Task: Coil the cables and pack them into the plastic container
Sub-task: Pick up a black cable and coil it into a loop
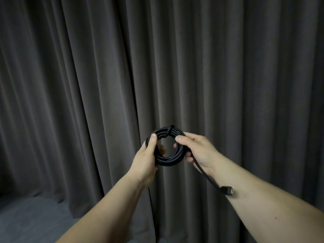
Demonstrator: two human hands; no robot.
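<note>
Black cable coil [166, 148] held in air before dark pleated curtain [87, 85], both hands raised.

Left hand [146, 158] grips coil's left side, thumb over front, fingers behind: keeps loops stacked.

Right hand [194, 151] pinches coil's right side, thumb on top; free tail runs from under this hand, down along forearm, ending in connector [228, 190] hanging loose.

Short wrap crosses coil's top, likely binding loops.

Judgement: coiling near done; tail not yet secured. Plastic container not in view.
</note>
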